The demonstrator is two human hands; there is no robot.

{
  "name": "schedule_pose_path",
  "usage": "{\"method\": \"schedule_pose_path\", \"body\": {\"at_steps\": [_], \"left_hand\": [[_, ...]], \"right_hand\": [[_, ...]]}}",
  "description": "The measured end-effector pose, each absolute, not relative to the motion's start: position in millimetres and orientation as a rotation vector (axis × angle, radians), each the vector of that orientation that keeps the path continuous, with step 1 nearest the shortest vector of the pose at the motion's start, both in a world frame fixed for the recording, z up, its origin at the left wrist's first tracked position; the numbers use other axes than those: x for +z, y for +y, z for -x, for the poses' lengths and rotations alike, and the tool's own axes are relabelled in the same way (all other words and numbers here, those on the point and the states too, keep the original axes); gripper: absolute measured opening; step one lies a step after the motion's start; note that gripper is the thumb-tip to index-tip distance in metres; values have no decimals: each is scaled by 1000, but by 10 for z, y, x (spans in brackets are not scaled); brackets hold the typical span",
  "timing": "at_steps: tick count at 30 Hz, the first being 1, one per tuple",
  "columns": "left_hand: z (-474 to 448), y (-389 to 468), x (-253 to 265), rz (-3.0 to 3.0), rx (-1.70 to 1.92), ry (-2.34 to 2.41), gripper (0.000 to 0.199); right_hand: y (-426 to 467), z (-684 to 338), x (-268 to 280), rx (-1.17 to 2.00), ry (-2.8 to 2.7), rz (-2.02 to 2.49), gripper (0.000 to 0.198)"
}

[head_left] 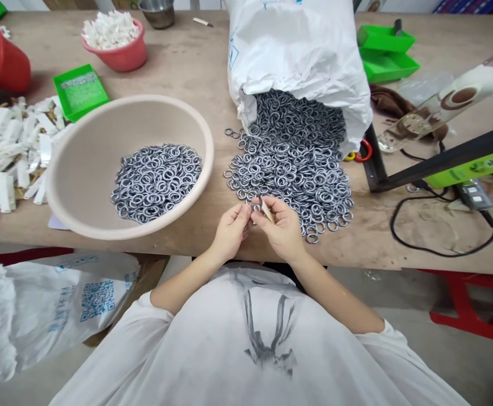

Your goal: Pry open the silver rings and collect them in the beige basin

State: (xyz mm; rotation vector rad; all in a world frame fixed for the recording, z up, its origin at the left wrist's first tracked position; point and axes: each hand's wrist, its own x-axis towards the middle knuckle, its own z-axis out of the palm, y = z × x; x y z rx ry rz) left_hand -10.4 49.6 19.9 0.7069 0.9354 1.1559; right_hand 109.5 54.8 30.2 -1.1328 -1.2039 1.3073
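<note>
My left hand (pixel 231 230) is closed in a pinch on a grey metal ring, mostly hidden by the fingertips. Right beside it, my right hand (pixel 283 228) grips a small cream-handled tool (pixel 267 210) with a dark, blade-like tip. The fingertips of both hands meet at the near edge of a heap of grey metal rings (pixel 288 169). These rings spill from the mouth of a white sack (pixel 297 51). On the left, a wide beige basin (pixel 81 146) holds another pile of grey rings (pixel 157 180).
White plastic pieces (pixel 13 146) are heaped at the far left, near a green tray (pixel 81 93). A red bowl (pixel 119 53) of white parts stands behind the basin. At right are a black metal bar (pixel 449 158), a cable (pixel 394 225), a bottle (pixel 444 104) and green trays (pixel 385 53).
</note>
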Motion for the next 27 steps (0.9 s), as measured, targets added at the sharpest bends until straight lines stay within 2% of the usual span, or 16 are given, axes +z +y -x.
{"method": "schedule_pose_path", "body": {"at_steps": [7, 13, 16, 23, 27], "left_hand": [[62, 432, 345, -654, 1048, 915, 51], [78, 434, 407, -504, 1095, 973, 51], [80, 427, 405, -482, 1108, 974, 52], [124, 408, 381, -496, 1080, 930, 54], [182, 352, 422, -577, 988, 826, 52]], "right_hand": [[624, -1235, 373, 1329, -1278, 1149, 46], [518, -1327, 368, 773, -1844, 1193, 48], [463, -1325, 350, 645, -1966, 1191, 49], [477, -1287, 313, 721, -1988, 1215, 50], [653, -1349, 226, 895, -1735, 1365, 47]]}}
